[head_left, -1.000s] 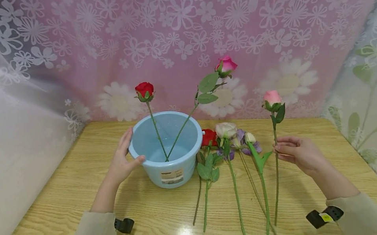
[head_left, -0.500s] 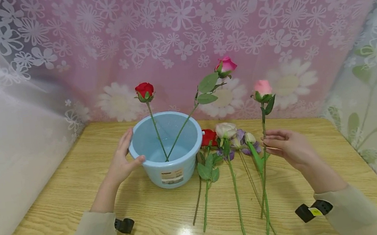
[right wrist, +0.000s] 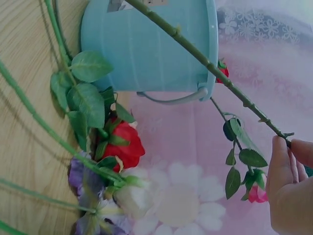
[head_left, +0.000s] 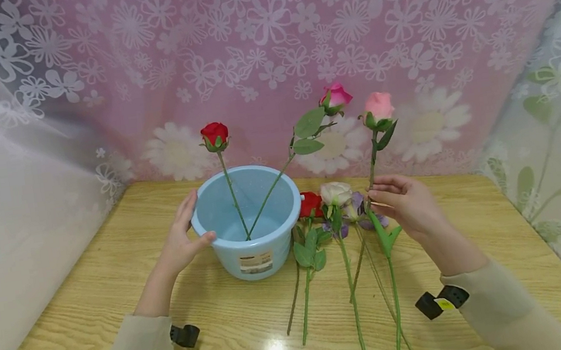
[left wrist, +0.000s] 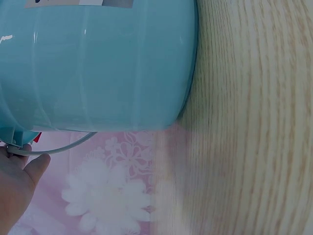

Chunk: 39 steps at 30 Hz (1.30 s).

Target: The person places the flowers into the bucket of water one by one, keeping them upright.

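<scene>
My left hand (head_left: 182,235) holds the light blue bucket (head_left: 284,250) by its left rim, thumb at the front edge. Inside the bucket stand a red rose (head_left: 215,135) and a deep pink rose (head_left: 337,96), their stems leaning apart. My right hand (head_left: 408,208) pinches the stem of a pale pink rose (head_left: 378,106) between thumb and fingers. This rose is raised above the table, bloom up, its stem slanting down to the left. In the right wrist view the thorny stem (right wrist: 210,68) crosses in front of the bucket; its bloom is out of that frame.
Right of the bucket, several flowers lie on the wooden table (head_left: 218,349): a red rose (head_left: 311,204), a cream rose (head_left: 337,193), a purple-and-white flower (head_left: 355,207) and a green-stemmed one with broad leaves (head_left: 386,239). A pink floral curtain (head_left: 241,38) hangs behind.
My right hand has moved left and upward with the pale pink rose, whose stem now slants over the lying flowers. The left hand and bucket have stayed in place.
</scene>
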Each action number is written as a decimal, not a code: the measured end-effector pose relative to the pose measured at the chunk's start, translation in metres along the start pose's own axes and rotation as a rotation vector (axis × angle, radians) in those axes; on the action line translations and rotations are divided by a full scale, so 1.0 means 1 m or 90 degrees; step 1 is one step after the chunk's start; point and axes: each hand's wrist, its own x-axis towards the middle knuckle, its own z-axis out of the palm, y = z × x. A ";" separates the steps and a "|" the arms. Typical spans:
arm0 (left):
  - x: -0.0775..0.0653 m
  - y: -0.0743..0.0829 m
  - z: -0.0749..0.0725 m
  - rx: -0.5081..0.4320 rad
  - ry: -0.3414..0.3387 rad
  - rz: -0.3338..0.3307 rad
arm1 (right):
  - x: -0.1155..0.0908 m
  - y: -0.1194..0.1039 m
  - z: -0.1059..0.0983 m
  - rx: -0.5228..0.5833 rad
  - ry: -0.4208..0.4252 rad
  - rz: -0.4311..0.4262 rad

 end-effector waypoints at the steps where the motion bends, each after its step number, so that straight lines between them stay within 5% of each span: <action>1: 0.000 0.005 0.000 -0.003 0.000 -0.001 | 0.001 -0.001 0.003 0.000 0.000 -0.002; 6: -0.002 0.023 0.000 -0.005 -0.001 0.000 | 0.005 -0.008 0.014 0.017 -0.013 -0.010; 26: -0.002 0.023 0.001 -0.014 0.004 0.014 | 0.018 -0.032 0.046 0.162 0.013 -0.100; 30: -0.002 0.021 0.001 -0.014 0.005 0.016 | 0.020 -0.037 0.049 0.196 0.004 -0.123; 36: 0.001 -0.008 0.001 0.003 0.011 0.021 | 0.026 -0.048 0.054 0.262 -0.001 -0.160; 39: 0.000 -0.002 0.001 -0.002 0.011 0.022 | 0.028 -0.054 0.056 0.310 -0.002 -0.172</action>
